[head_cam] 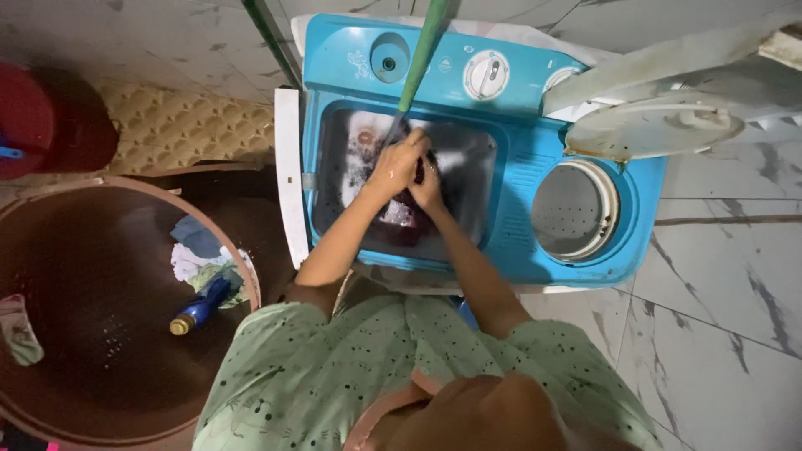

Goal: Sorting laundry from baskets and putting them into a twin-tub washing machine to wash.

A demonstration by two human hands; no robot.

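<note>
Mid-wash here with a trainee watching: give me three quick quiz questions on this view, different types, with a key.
1. True or false: both hands work inside the blue twin-tub washing machine's left tub.
2. What lies in the big brown plastic basin? A) blue bottle B) shoes
3. Is the round spinner opening covered?

Key: 1 true: left hand and right hand grip a dark wet garment there. 2 A, blue bottle. 3 No, uncovered.

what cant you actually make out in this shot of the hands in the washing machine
- Head view: the dark garment is half sunk in sudsy water and covered by the left hand and right hand, so its kind is unclear.
- Green hose: top cut off by the frame edge.
- Spin drum inside: too dim to tell.
- Brown basket: cut off at the left and bottom edges.
</note>
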